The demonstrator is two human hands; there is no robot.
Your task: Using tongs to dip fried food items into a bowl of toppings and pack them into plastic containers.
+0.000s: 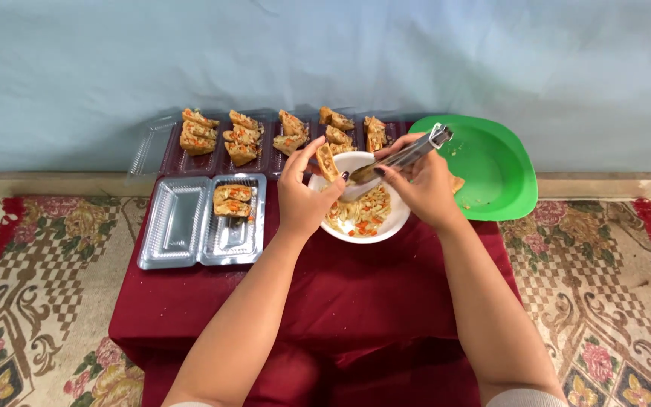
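Your left hand [301, 192] pinches a tofu pocket [328, 162] over the white bowl [393, 224]; your right hand [420, 185] grips metal tongs [408, 154], stuffing in progress; next, steady filling needed.

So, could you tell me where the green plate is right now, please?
In the head view, the green plate sits at the right back corner of the red-covered table, just right of the white bowl and behind the right hand.

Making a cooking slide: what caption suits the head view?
Left hand holds a pastry piece over a white bowl; right hand holds a metal utensil.
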